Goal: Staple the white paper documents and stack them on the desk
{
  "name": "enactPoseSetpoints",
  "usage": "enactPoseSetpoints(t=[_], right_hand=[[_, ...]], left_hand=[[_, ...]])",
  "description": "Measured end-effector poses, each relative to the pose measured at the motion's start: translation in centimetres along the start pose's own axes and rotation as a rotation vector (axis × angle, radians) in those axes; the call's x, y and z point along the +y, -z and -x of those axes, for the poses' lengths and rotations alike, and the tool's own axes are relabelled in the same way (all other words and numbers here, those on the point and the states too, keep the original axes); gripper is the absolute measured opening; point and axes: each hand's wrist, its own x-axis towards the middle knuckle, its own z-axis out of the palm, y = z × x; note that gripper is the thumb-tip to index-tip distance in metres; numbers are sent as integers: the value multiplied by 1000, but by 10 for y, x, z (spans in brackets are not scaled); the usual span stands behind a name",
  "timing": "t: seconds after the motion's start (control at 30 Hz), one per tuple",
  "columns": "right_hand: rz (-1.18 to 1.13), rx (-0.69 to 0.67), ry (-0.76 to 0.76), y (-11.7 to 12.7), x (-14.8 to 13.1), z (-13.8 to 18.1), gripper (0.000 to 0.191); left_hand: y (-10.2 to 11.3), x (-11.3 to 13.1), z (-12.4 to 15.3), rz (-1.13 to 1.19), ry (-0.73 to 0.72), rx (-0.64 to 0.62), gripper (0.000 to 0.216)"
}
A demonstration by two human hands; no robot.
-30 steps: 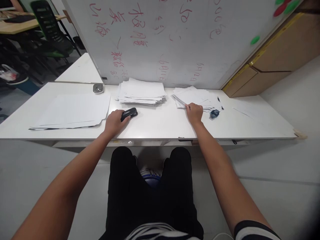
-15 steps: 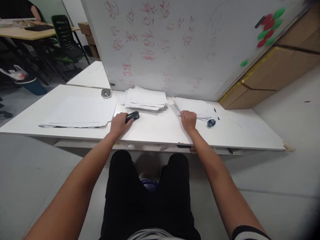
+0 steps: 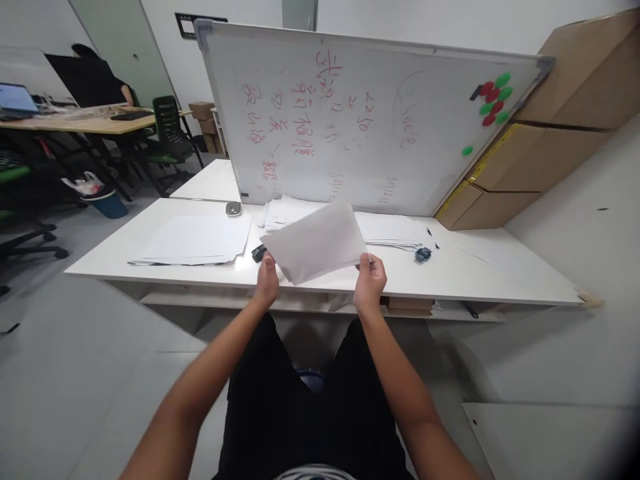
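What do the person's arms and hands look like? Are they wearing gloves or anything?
No gloves. The left hand and right hand are bare, with no ring, watch or bracelet that I can see. Both forearms are bare too, and no sleeve shows. Below them are black trousers and a strip of black-and-white striped shirt.

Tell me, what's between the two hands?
White paper, gripped by the left hand and the right hand, spans the gap, seen in the head view.

Whiteboard [image 3: 360, 153], paper stack [image 3: 195, 240], grey mouse [image 3: 233, 209], cardboard boxes [image 3: 555, 133], green chair [image 3: 167, 127]
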Motion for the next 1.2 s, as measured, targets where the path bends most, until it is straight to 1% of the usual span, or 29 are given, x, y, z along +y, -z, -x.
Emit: enactPoseSetpoints(t=[0.03,0.1,0.13,0.2,0.27,0.37,0.43,0.5,0.57,0.63,0.73,0.8,0.83,0.9,0.97,1.03,1.13,1.2], right_hand=[[-17,0,-54,5,11,4,44],[-8,-8,-98,14,27,11,45],[11,-22,-100,18,31,14,46],[47,-61,-90,24,32,15,46],[45,-103,-72,27,25,7,45],[38,-186,11,30,10,-17,39],[89,-277,76,31,1,-35,36],[147,-364,100,30,-4,-50,36],[132,-418,70,27,-1,-61,36],[60,-444,11,22,9,-65,38],[-9,-458,-86,15,30,-62,49],[-28,-474,-123,11,40,-57,57],[-35,-477,-125,10,42,-55,58],[-33,-470,-88,8,41,-53,53],[-6,-471,-20,7,37,-53,45],[19,-495,26,6,34,-54,41],[31,-513,-19,6,38,-49,43],[54,-509,-62,7,41,-43,46]], left_hand=[[-6,5,13,128,99,-5,68],[-17,13,34,242,240,-53,57],[-20,16,40,254,284,-79,53],[-24,22,42,238,316,-92,46],[-24,32,32,210,283,-66,41],[-20,54,5,83,137,-31,37],[-18,68,-11,-36,49,-35,32],[-18,73,-22,-88,22,-61,30],[-21,68,-28,-51,43,-99,30],[-26,53,-29,-1,89,-131,31],[-28,25,-24,7,167,-156,31],[-26,13,-21,-3,206,-168,30],[-24,10,-20,-5,214,-173,31],[-20,9,-19,13,215,-197,32],[-16,13,-19,57,218,-222,36],[-13,17,-19,128,261,-246,44],[-11,17,-15,200,397,-300,55],[-11,14,-11,210,464,-319,56]])
